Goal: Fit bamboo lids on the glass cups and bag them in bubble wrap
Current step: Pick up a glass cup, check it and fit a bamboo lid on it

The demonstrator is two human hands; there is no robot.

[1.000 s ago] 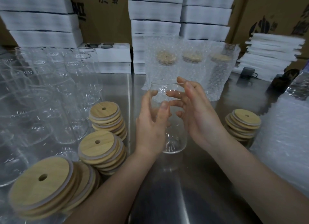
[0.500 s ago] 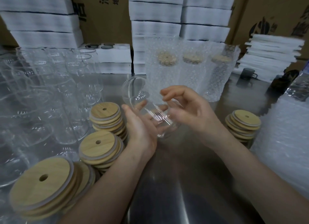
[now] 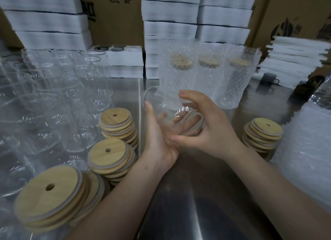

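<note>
Glass is the weak point: the glass cup [image 3: 172, 110] is held on its side above the counter [image 3: 197, 204], with no lid fitted and the mouth turned up-left. It is cradled on the flat, spread palm of the left hand [image 3: 161, 141], whose straight fingers are seen through the wall. The base end is clasped by the curled fingers and thumb of the right hand [image 3: 211, 130].

Risk, as judged: smooth wall, only one real grip. If it is dropped on metal, a chip or break is likely. The empty cups [image 3: 62, 105] packed at left could be knocked by an elbow.

The counter is bare brushed steel. Bamboo lid stacks [image 3: 109, 155] are set left, one more stack [image 3: 265, 130] right. Three bagged cups [image 3: 180, 75] are stood behind, and foam trays [image 3: 170, 12] and cartons [image 3: 114, 15] are piled at the back
</note>
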